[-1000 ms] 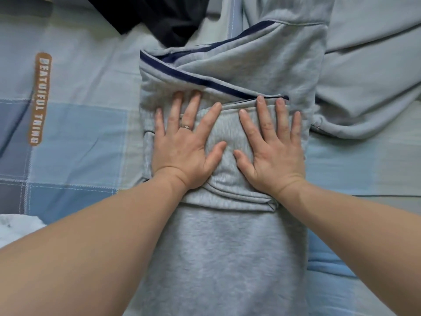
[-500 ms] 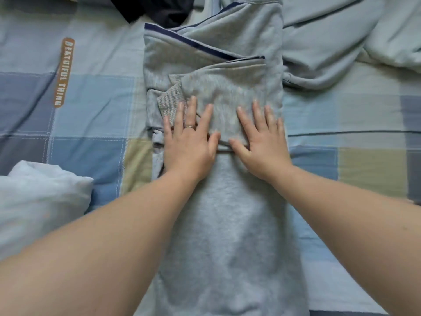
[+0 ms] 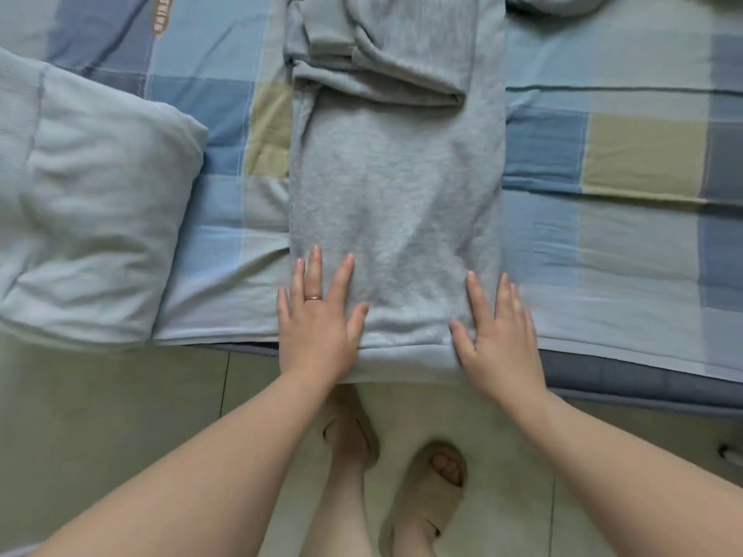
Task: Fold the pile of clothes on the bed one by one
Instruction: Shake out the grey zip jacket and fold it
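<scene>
The grey sweatshirt (image 3: 394, 186) lies lengthwise on the bed, running straight away from the two grips. Its sides are already turned in, so it makes one long, narrow strip. A folded sleeve (image 3: 386, 74) lies across the far end, well beyond the fingertips. The hem sits between the grips and droops a little over the bed's near edge. The left grip (image 3: 317, 319), which wears a ring (image 3: 313, 297), is released. It lies flat with straight fingers over the strip's left border, partly on the cloth and partly on the sheet. The right grip (image 3: 498, 335) is likewise released and rests flat on the right border, grasping nothing. To my eye the lengthwise folds of this garment are finished and the crosswise ones are not yet made. The hem seems set to be taken up and carried away from the grips toward the sleeve end, once or twice, to make a compact packet. Outward from the left grip, a pale blue quilt (image 3: 92, 195) sits bunched on the checked bedsheet (image 3: 603, 235). A scrap of more grey cloth (image 3: 555, 0) shows far beyond the right grip, so other pieces probably wait, though how many I cannot tell. Behind the grips are the tiled floor (image 3: 100, 416) and the person's sandals (image 3: 426, 488).
</scene>
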`<state>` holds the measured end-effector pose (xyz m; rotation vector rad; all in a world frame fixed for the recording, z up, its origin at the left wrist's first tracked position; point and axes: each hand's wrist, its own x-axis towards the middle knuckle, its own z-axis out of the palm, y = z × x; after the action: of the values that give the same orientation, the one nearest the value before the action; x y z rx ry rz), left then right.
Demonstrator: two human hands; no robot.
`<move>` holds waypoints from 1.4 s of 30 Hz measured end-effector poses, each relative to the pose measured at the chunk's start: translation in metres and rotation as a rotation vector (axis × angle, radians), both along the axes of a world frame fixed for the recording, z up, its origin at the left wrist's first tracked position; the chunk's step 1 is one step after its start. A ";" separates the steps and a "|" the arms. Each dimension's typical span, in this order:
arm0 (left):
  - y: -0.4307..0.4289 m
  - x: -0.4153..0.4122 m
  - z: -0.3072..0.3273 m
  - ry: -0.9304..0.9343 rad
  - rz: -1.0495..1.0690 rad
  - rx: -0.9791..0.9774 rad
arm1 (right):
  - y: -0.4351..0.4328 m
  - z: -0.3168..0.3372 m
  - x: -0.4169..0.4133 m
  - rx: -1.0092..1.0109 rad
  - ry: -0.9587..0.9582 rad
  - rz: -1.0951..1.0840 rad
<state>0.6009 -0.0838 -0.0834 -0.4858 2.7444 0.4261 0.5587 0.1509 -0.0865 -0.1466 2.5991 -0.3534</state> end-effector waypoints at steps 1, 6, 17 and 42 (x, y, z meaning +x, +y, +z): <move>0.004 0.008 0.001 0.013 0.055 0.018 | 0.000 0.003 0.005 -0.032 0.013 -0.042; 0.022 0.029 0.008 0.100 0.462 0.207 | -0.006 0.011 0.004 -0.192 -0.013 -0.343; -0.003 0.023 0.029 -0.020 0.791 0.645 | 0.002 0.027 -0.005 -0.573 -0.508 -0.877; 0.020 0.188 0.337 -0.555 1.158 1.030 | 0.037 0.353 0.166 -0.513 -0.717 -1.162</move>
<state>0.7888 -0.0635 0.2541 -1.4898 1.1860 1.5121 0.7244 0.1880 0.2665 1.1285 1.5739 -1.1870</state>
